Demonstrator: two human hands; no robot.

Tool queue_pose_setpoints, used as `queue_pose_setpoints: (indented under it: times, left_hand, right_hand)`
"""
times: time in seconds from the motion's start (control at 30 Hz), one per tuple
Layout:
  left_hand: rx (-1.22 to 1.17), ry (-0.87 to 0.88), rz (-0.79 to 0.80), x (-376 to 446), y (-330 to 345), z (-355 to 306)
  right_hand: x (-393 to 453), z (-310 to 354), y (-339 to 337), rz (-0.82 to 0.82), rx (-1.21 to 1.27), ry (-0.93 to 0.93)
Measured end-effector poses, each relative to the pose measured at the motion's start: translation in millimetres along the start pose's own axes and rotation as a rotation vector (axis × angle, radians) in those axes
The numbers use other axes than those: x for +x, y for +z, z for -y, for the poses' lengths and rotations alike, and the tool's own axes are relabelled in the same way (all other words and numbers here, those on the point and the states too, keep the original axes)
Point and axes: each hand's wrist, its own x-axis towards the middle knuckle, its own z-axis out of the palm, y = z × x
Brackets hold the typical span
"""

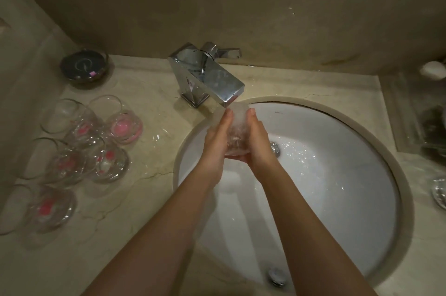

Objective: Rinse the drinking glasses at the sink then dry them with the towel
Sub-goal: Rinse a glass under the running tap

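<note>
Both hands, left [217,141] and right [257,141], cupped a clear round drinking glass [235,136] under the square chrome faucet [212,83], over the white oval sink [337,175]. Wet glass might slip and crack against the basin.

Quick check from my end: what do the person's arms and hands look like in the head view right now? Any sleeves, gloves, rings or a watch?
Both arms are bare as far as the frame shows, with no sleeves in view. The left hand and right hand wear no gloves, and no rings, watch or bracelet can be seen on the fingers or wrists. No markings are visible.
</note>
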Motion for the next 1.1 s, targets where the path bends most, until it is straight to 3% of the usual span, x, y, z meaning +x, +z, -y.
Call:
queue_pose_setpoints:
  times: [0.13, 0.23, 0.3, 0.47, 0.6, 0.83, 1.1]
  left_hand:
    - [0.098, 0.053, 0.042, -7.2, -14.2, -5.1]
    - [0.220, 0.093, 0.009, -10.3, -21.3, -16.9]
    - [0.338, 0.132, -0.009, -9.3, -20.2, -23.1]
    - [0.743, 0.268, 0.038, -11.7, -14.0, -34.3]
    - [0.757, 0.304, 0.030, -13.1, -15.1, -36.5]
    - [0.788, 0.326, -0.020, -12.8, -21.6, -35.5]
    - [0.755, 0.284, 0.032, -28.8, -20.6, -30.9]
  right_hand:
    - [-4.2, 10.3, -12.0, 0.085, -0.297, 0.020]
    - [-7.2, 28.7, -15.2, -0.041, -0.464, -0.073]
    - [-10.9, 49.0, -10.5, -0.136, -0.477, -0.204]
    - [-19.6, 105.8, 18.8, -0.062, -0.438, -0.406]
    - [-18.2, 121.2, 37.6, 0.003, -0.527, -0.428]
    - [-20.4, 117.2, 37.9, -0.050, -0.565, -0.447]
    - [-33.3, 107.2, 28.7, 0.009, -0.442, -0.393]
